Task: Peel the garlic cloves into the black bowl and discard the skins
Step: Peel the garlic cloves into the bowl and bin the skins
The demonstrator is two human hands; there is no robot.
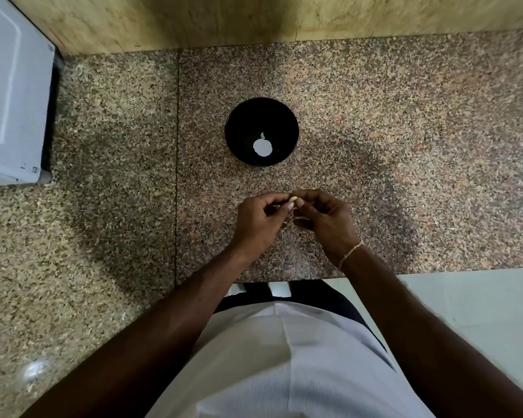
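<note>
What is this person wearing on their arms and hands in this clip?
Both forearms are bare, with no sleeves in view and no gloves. The right hand has a thin, pale thread bracelet around its wrist. The left hand and its wrist show no jewellery. No rings are visible on either hand.

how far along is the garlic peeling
Early on. The black bowl holds a white garlic piece with a small sliver above it. Left hand and right hand pinch one clove over the granite counter. Left: finish it, drop it in, discard skins.
</note>
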